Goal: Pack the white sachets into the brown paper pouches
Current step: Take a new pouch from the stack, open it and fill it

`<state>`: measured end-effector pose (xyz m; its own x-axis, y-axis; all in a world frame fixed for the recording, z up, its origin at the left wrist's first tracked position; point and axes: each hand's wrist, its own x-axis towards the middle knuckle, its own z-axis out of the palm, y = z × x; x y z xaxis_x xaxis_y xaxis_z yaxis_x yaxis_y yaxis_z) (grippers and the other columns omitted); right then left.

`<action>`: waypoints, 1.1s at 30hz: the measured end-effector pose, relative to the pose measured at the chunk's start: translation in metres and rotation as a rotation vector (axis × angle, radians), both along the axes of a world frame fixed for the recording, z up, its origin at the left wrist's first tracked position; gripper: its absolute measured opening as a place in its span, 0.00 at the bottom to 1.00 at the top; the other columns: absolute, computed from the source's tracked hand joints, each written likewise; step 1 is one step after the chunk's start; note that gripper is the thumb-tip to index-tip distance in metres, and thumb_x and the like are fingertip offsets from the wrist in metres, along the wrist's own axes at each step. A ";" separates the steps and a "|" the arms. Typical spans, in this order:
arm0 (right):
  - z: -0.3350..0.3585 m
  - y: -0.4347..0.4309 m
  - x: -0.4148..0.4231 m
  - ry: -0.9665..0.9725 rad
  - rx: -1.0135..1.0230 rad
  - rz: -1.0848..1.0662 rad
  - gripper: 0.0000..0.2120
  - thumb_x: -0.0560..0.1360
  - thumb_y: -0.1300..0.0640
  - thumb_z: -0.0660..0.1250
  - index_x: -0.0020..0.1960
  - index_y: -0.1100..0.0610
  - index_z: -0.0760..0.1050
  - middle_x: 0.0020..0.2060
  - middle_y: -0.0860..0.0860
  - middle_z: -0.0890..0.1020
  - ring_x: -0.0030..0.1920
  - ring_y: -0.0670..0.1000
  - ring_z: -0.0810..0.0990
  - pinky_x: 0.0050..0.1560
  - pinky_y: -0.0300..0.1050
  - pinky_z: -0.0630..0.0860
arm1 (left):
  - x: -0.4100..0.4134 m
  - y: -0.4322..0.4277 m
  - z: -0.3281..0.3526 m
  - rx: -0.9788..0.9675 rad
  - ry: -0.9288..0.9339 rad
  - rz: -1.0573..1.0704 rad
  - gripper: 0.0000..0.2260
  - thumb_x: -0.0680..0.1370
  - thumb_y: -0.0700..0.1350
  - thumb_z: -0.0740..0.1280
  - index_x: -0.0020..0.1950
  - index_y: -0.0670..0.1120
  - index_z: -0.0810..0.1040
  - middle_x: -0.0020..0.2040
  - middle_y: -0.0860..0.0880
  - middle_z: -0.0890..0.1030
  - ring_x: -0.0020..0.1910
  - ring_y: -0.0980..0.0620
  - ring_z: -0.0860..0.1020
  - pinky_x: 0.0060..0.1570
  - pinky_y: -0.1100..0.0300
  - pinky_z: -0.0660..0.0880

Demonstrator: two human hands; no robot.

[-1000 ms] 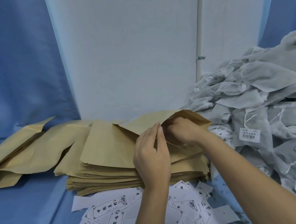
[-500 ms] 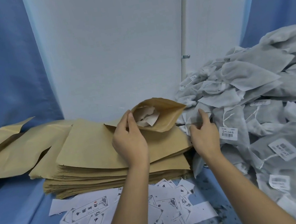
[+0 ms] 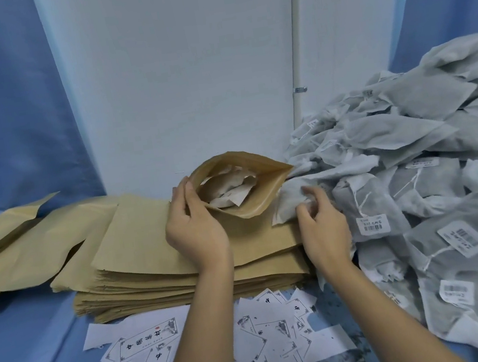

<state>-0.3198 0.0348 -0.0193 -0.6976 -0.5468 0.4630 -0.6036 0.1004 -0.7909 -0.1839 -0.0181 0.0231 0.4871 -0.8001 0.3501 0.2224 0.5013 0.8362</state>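
**One more sachet for the open pouch**

The pouch (image 3: 266,204) lies on top of the stack of flat pouches (image 3: 155,255). Its mouth is propped wide and faces the person, and a few white sachets (image 3: 226,187) are already inside. The step in hand looks like fetching the next one from the heap (image 3: 413,154) on the right.

To do it well, keep the rim held round, since a slack mouth would fold shut. Bring the sachet in corner first, low over the near lip, so its string and tag do not catch on the edge. It looks soft and light, so a gentle grip should be enough. Lift it clear of the heap first — neighbours tangled by their strings may come along with it.

The left hand (image 3: 195,230) pinches the left side of the pouch's rim between thumb and fingers, its forearm rising from the bottom of the view. The right hand (image 3: 323,227) sits just right of the pouch, back upward, with its fingers curled round the near end of a sachet (image 3: 286,204) at the heap's edge. That sachet lies just beside the pouch's right corner — not yet inside.
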 end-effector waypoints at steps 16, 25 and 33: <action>0.013 -0.001 0.000 -0.378 -0.203 0.294 0.16 0.72 0.64 0.64 0.31 0.49 0.83 0.31 0.48 0.82 0.34 0.42 0.75 0.37 0.37 0.70 | 0.016 -0.017 0.007 -0.093 0.018 0.031 0.10 0.80 0.40 0.63 0.58 0.42 0.80 0.55 0.53 0.80 0.65 0.53 0.74 0.58 0.71 0.69; 0.034 -0.004 0.005 -0.429 -0.262 0.409 0.18 0.72 0.64 0.64 0.31 0.47 0.83 0.34 0.42 0.84 0.37 0.40 0.80 0.36 0.32 0.75 | 0.015 -0.023 -0.022 -0.066 -0.289 -0.061 0.11 0.80 0.42 0.63 0.60 0.45 0.81 0.64 0.46 0.78 0.68 0.59 0.69 0.54 0.82 0.61; 0.056 -0.026 0.042 -0.084 -0.204 0.174 0.15 0.72 0.65 0.61 0.29 0.52 0.71 0.24 0.45 0.70 0.28 0.46 0.66 0.29 0.33 0.64 | 0.006 0.003 -0.034 -0.137 -0.287 -0.077 0.10 0.80 0.41 0.64 0.58 0.45 0.81 0.60 0.51 0.80 0.67 0.61 0.69 0.55 0.81 0.62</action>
<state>-0.2778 0.0088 0.0364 -0.6422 -0.5633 0.5199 -0.5290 -0.1650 -0.8324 -0.1778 -0.0148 -0.0111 0.2924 -0.7668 0.5714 0.0288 0.6043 0.7962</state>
